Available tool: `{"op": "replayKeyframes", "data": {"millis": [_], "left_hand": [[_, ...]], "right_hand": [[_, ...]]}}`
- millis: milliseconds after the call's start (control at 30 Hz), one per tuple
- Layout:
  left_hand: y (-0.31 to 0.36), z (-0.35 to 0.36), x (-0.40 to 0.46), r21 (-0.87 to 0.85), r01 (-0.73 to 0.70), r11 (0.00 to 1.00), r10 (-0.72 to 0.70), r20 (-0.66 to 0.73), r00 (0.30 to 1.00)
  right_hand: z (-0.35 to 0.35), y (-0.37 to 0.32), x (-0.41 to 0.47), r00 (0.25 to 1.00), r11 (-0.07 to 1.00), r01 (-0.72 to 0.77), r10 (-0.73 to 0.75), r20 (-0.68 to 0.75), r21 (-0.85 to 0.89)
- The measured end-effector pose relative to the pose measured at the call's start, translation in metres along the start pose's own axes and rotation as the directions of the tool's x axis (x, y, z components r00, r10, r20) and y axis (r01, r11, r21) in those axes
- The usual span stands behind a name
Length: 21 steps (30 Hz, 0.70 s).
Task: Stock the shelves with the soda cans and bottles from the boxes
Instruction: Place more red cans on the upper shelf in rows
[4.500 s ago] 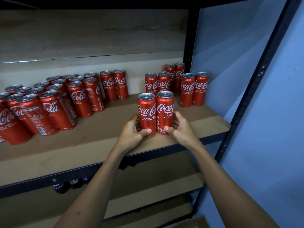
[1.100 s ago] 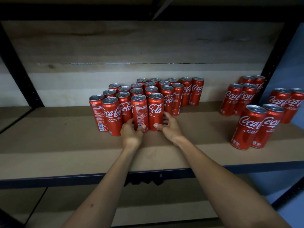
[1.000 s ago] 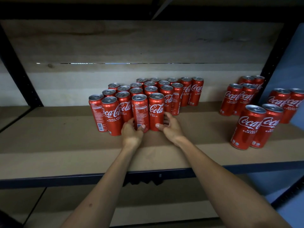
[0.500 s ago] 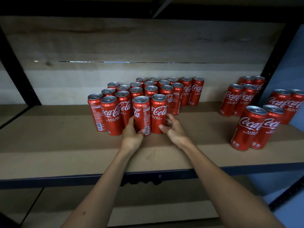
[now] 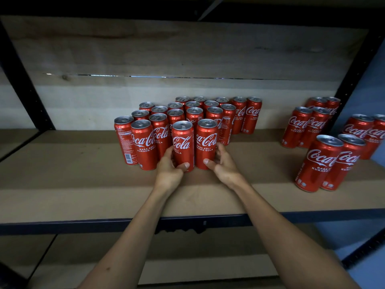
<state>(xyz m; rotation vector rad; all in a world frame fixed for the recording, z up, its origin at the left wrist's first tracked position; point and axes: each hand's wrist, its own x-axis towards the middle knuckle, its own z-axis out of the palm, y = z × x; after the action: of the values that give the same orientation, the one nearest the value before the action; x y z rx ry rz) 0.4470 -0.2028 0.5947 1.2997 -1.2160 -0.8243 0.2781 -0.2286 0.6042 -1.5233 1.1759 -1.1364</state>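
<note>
A large cluster of cans (image 5: 187,115) is set mid-shelf (image 5: 83,184), towards the back wall (image 5: 187,49). Two front cans (image 5: 193,144) are placed just before it. A smaller group of cans (image 5: 325,140) is found well apart, to the right.

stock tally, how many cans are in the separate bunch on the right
8 cans, in pairs: two at the front, two behind them at the picture's right edge, two in the middle, two at the back by the post. More may be hidden past the edge.
</note>
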Motion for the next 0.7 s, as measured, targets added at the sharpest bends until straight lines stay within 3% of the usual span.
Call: {"op": "replayKeyframes", "data": {"millis": [167,433,700], "left_hand": [[0.0016,0.001,0.0003,0.053,-0.008,0.999,0.011,-0.059,0.998],[-0.0034,-0.0008,0.0004,0.026,-0.023,0.999,0.022,0.042,0.999],[0.0036,0.0021,-0.0007,-0.011,0.004,1.0,-0.004,0.05,0.999]], "right_hand": [[0.0035,-0.0006,-0.0004,0.998,0.998,0.036,-0.039,-0.053,-0.044],[-0.0016,-0.001,-0.0022,0.999,0.999,0.03,-0.03,-0.03,-0.012],[0.0015,-0.0008,-0.0028,0.997,0.998,0.045,-0.047,-0.065,-0.036]]}}
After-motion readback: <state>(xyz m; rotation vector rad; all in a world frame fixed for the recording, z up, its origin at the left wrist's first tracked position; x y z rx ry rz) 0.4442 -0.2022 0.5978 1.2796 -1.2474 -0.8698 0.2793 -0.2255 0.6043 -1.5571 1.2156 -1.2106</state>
